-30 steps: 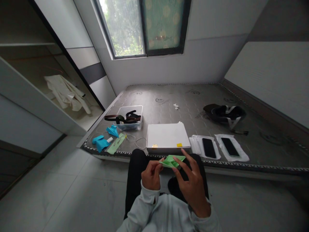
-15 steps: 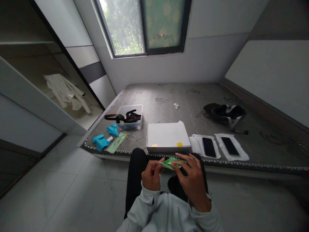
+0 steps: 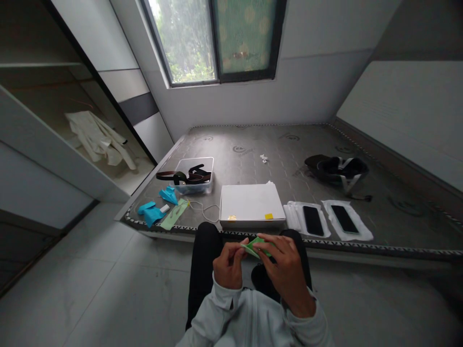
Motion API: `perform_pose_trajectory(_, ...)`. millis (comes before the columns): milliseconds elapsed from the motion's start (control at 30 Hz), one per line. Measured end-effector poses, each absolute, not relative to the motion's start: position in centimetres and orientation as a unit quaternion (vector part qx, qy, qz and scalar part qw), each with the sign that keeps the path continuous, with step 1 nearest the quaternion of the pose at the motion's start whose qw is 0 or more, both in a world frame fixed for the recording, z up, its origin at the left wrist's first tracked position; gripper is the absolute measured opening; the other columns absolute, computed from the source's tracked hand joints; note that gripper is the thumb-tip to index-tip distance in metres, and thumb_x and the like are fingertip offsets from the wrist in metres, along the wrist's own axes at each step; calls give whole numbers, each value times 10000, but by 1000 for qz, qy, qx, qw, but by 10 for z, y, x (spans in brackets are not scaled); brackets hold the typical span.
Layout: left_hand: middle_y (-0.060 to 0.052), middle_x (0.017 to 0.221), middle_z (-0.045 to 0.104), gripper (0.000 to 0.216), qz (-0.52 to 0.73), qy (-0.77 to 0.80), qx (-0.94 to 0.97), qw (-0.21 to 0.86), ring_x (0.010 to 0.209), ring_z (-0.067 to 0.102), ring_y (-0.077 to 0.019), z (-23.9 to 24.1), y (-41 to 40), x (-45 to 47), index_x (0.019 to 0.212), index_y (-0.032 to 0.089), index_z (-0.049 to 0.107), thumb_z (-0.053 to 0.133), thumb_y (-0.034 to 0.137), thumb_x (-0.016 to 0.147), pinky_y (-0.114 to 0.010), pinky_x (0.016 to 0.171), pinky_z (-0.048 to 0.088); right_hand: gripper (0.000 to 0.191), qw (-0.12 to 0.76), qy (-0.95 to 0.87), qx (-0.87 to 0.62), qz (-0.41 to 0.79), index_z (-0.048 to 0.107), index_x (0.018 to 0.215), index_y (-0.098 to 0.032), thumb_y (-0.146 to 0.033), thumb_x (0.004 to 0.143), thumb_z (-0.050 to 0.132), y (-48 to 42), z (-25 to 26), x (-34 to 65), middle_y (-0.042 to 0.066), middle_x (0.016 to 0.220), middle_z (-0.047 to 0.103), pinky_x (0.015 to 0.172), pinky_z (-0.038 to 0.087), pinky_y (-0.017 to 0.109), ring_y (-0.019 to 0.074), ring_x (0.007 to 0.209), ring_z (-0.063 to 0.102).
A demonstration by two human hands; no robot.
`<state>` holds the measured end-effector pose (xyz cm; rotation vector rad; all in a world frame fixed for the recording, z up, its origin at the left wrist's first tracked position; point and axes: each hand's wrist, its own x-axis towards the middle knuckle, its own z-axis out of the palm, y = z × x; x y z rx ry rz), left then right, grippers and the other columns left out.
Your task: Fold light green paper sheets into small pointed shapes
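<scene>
A partly folded piece of green paper (image 3: 256, 245) is held up between my two hands, above my lap. My left hand (image 3: 228, 266) pinches its left end between thumb and fingers. My right hand (image 3: 282, 265) grips the right part, its fingers covering much of the sheet. Just beyond, on the mattress edge, lies a flat white box (image 3: 252, 202) with a small yellow piece (image 3: 268, 216) on its front edge. Folded blue paper pieces (image 3: 154, 213) and a light green paper strip (image 3: 174, 215) lie to the left.
A clear plastic box (image 3: 195, 188) with a dark strap (image 3: 195, 176) stands on the mattress (image 3: 246, 168). A white cable (image 3: 204, 210) runs toward the white box. Two phones (image 3: 313, 220) lie on white wrapping at the right, with a black cap (image 3: 338, 171) behind them.
My right hand has shifted slightly left along the green paper. Less of the paper now shows, and its fold stands up a little more. Everything on the mattress is unchanged.
</scene>
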<state>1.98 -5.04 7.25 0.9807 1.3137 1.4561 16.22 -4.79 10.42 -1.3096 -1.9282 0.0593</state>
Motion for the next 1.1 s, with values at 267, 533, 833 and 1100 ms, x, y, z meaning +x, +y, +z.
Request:
perform_pose_trajectory(267, -87, 944, 758, 297, 625, 530, 340, 462, 755, 728, -150, 75, -49, 22, 759, 155, 605, 673, 442, 732, -199, 636, 616, 21, 393, -721, -547, 163, 609, 879, -229, -221, 863, 620, -51, 106, 166, -18, 862, 685, 746, 431, 293, 157, 796, 619)
perform_pose_trajectory(533, -117, 987, 745, 390, 613, 513, 283, 529, 731, 725, -156, 70, -43, 21, 787, 161, 534, 710, 494, 685, -173, 565, 589, 138, 336, -793, -487, 146, 661, 985, -277, -218, 912, 560, -48, 110, 168, -17, 999, 695, 828, 383, 347, 177, 926, 608)
perform_pose_trajectory(833, -121, 984, 746, 381, 614, 518, 283, 523, 719, 718, -144, 72, -46, 23, 766, 162, 541, 714, 490, 679, -167, 576, 580, 91, 383, -700, -584, 149, 698, 864, -268, -280, 870, 608, -48, 103, 161, 9, 1004, 692, 851, 423, 396, 215, 957, 618)
perform_pose_trajectory(1100, -132, 989, 743, 442, 633, 529, 241, 512, 673, 717, -140, 75, -41, 22, 802, 158, 523, 723, 525, 655, -152, 529, 568, 274, 443, -674, -559, 194, 592, 1125, -237, -344, 872, 597, -51, 102, 172, 66, 1200, 605, 962, 463, 364, 206, 1115, 573)
